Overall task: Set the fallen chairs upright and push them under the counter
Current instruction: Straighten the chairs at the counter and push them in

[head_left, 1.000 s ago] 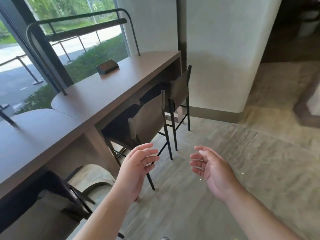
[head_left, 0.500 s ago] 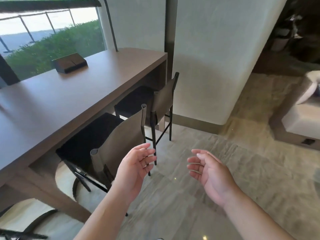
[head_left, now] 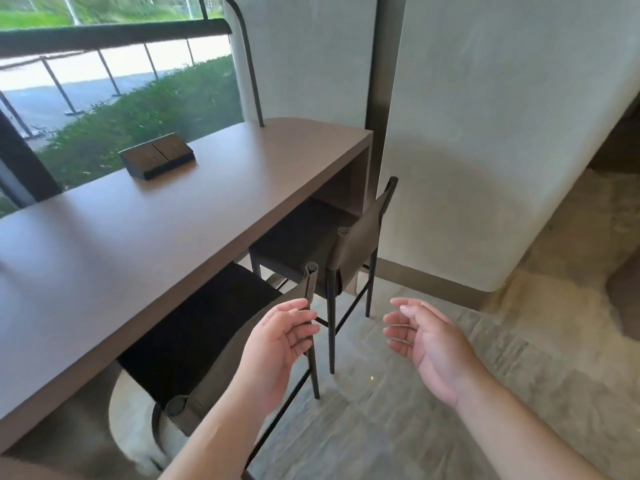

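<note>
standing upright, both chairs: near chair (head_left: pixel 221 344), far chair (head_left: pixel 349 251); left hand (head_left: pixel 277 344) and right hand (head_left: pixel 426 344) released; next, push deeper under counter (head_left: pixel 173 216).

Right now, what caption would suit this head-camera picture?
Two upright chairs, near and far, tucked under the counter; both hands, left and right, open and empty.

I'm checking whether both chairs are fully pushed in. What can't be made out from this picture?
- Near chair: the left hand and forearm cover part of its backrest; whether the fingers touch the post is unclear.
- Its front legs: hidden under the counter.
- Far chair: seat front hidden in shadow under the counter.
- Black box: markings blurred.
- Right hand: empty; forearm cut off by the bottom edge.
</note>
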